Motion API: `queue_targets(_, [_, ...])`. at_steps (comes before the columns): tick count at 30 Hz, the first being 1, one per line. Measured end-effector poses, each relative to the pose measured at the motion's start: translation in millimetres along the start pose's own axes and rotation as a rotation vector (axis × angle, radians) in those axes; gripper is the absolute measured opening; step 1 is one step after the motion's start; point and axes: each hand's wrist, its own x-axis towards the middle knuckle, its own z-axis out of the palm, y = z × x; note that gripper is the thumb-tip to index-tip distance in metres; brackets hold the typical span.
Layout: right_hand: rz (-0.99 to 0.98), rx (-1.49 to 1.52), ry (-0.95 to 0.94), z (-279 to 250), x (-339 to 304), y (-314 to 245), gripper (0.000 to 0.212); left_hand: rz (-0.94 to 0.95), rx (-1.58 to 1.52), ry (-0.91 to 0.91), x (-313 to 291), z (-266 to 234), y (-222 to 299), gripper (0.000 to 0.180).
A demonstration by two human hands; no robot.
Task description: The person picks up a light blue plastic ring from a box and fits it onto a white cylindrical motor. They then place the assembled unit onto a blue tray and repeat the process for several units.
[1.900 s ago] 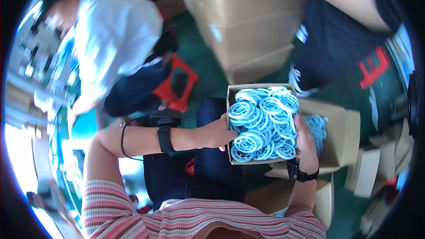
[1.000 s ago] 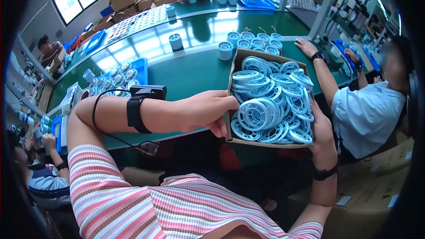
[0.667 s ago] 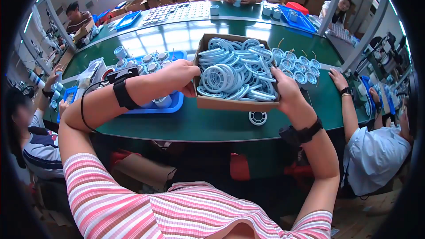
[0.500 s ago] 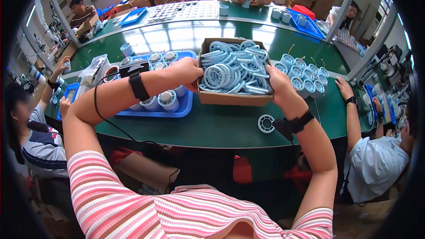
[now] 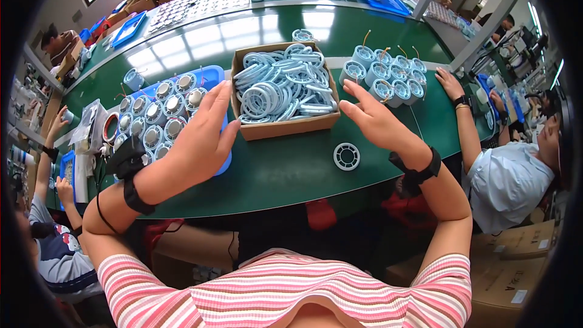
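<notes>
A cardboard box (image 5: 291, 126) heaped with pale blue plastic rings (image 5: 282, 82) stands on the green table in front of me. My left hand (image 5: 203, 133) is just off its left side, open, with straight fingers and the thumb apart. My right hand (image 5: 378, 120) is open beside the right side, fingers extended toward the box and holding nothing. One loose spoked ring (image 5: 346, 157) lies flat on the table between the box and my right forearm. Partly behind my left hand is a blue tray (image 5: 214, 75) filled with light blue cylindrical housings (image 5: 155, 111).
More cylindrical housings (image 5: 388, 73) with thin wires stand in a cluster to the right. Another housing (image 5: 302, 35) is behind the box. Plastic bags (image 5: 89, 123) lie left of the tray. Co-workers sit at both sides, one's hand (image 5: 450, 84) resting on the table's right. Someone works across.
Both hands have let go of the box's sides and drawn apart from it. The box now rests on the table. The whole view has shifted and turned somewhat.
</notes>
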Motion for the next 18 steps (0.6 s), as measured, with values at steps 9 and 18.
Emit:
queue_targets(9, [-0.227,-0.4,-0.191,7,-74,32,0.052,0.249,0.076,-0.221,-65,62,26,0.049])
queue_targets(18, [-0.464,-0.482,0.024,31,-79,67,0.049,0.341,0.3,-0.309,-60,108,32,0.056])
